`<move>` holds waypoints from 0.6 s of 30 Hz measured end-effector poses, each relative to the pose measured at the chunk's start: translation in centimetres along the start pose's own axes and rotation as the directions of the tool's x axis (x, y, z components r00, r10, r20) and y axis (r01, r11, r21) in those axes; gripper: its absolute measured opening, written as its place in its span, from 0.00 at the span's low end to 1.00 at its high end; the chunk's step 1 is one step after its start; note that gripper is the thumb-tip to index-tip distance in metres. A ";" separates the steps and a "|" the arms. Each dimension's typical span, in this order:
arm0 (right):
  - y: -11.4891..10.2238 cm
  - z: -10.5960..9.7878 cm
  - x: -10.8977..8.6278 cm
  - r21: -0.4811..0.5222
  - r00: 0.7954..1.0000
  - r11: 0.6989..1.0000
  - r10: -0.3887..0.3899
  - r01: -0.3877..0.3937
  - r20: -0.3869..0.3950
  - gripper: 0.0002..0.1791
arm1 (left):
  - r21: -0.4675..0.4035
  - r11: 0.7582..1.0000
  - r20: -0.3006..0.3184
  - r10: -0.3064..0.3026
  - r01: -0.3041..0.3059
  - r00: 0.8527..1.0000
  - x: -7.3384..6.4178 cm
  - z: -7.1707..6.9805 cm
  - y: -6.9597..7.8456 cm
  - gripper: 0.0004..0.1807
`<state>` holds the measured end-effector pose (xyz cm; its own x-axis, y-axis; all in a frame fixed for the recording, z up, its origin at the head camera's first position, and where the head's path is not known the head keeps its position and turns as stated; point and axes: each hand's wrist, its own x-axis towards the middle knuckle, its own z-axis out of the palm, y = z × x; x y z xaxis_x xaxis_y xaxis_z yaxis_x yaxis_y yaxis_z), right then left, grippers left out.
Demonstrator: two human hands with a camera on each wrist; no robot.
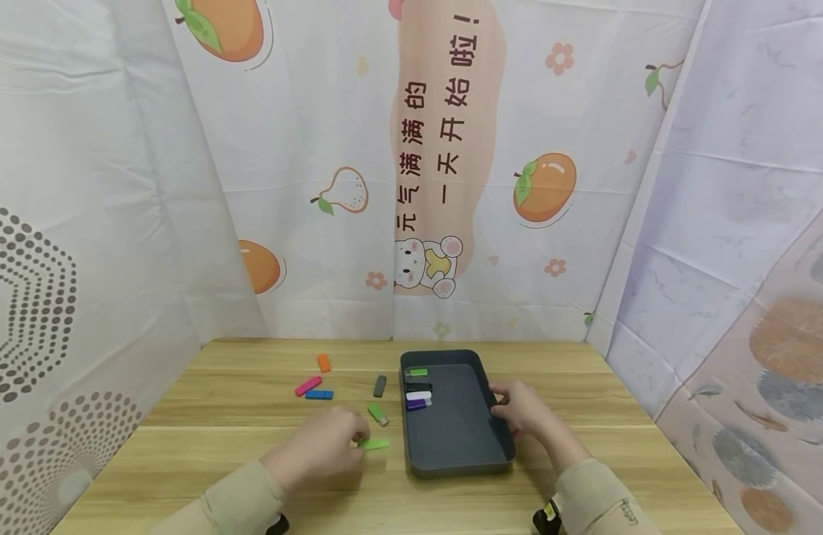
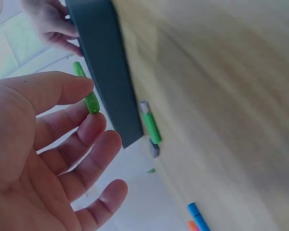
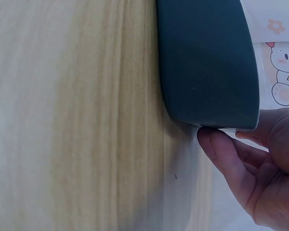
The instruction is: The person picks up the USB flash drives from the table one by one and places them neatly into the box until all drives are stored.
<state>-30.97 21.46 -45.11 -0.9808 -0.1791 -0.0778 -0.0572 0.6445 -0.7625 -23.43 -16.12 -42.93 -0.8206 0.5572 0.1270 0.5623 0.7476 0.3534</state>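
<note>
My left hand (image 1: 324,444) pinches a green USB flash drive (image 1: 375,444) between thumb and fingertips, raised beside the tray's left wall. In the left wrist view this flash drive (image 2: 92,102) is partly behind the thumb; the other fingers are loosely bent. A dark grey rectangular tray (image 1: 458,438) lies on the table. My right hand (image 1: 521,407) grips its right wall, with fingers at the rim. Inside, along the left wall, lie a green drive (image 1: 419,372), a black one (image 1: 421,387), a white one (image 1: 419,396) and a purple one (image 1: 416,405).
Left of the tray lie another green drive (image 1: 377,414), a grey drive (image 1: 380,386), a blue drive (image 1: 319,395), a pink drive (image 1: 308,386) and an orange drive (image 1: 324,362). Printed curtains (image 1: 304,253) hang behind and beside the wooden table (image 1: 218,416).
</note>
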 end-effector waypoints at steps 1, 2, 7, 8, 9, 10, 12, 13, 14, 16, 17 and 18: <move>0.0 0.0 0.0 0.000 1.000 1.000 0.000 0.000 -0.001 0.30 | 0.004 1.000 -0.003 -0.003 0.003 1.000 0.1 -0.2 0.1 0.06; 0.1 0.0 0.0 0.000 1.000 1.000 0.001 -0.001 -0.002 0.30 | 0.008 1.000 -0.011 -0.005 0.005 1.000 0.3 -0.3 0.3 0.06; 0.2 0.0 0.0 0.003 1.000 1.000 0.006 -0.006 -0.009 0.30 | 0.043 0.999 -0.054 -0.016 0.018 0.998 1.2 -1.3 1.0 0.05; 0.2 0.0 0.0 0.003 1.000 1.000 0.006 -0.006 -0.009 0.30 | 0.051 0.999 -0.063 -0.017 0.020 0.998 1.4 -1.4 1.1 0.04; 0.2 0.0 0.0 0.002 1.000 1.000 0.004 -0.004 -0.009 0.30 | 0.057 0.998 -0.069 -0.015 0.019 0.998 1.6 -1.6 1.1 0.04; 0.2 0.0 0.0 0.000 1.000 1.000 0.002 -0.002 -0.008 0.30 | 0.061 0.998 -0.073 -0.014 0.018 0.997 1.9 -1.8 1.2 0.03; 0.2 0.0 0.0 -0.004 1.000 1.000 -0.001 0.001 -0.008 0.30 | 0.073 0.997 -0.085 -0.015 0.022 0.996 2.5 -2.1 1.3 0.03; 0.2 0.0 0.0 -0.005 1.000 1.000 -0.002 0.002 -0.009 0.30 | 0.074 0.997 -0.088 -0.017 0.024 0.996 2.7 -2.3 1.4 0.03; 0.2 0.0 0.0 -0.004 1.000 1.000 -0.004 0.004 -0.009 0.30 | 0.078 0.997 -0.090 -0.022 0.029 0.996 3.0 -2.5 1.5 0.03; 0.2 0.0 0.0 -0.005 1.000 1.000 -0.004 0.004 -0.009 0.30 | 0.079 0.996 -0.095 -0.031 0.039 0.995 3.6 -2.9 1.8 0.02; 0.2 0.0 0.0 -0.003 1.000 1.000 -0.004 0.004 -0.008 0.30 | 0.081 0.996 -0.097 -0.039 0.047 0.995 3.9 -3.1 1.9 0.02; 0.2 0.0 0.0 0.000 1.000 1.000 -0.002 0.002 -0.006 0.30 | 0.085 0.995 -0.098 -0.044 0.053 0.994 4.2 -3.2 2.1 0.02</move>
<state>-30.99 21.56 -45.24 -0.9818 -0.1755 -0.0722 -0.0590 0.6440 -0.7628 -26.01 -13.44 -38.69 -0.8507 0.4854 0.2018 0.5250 0.8037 0.2800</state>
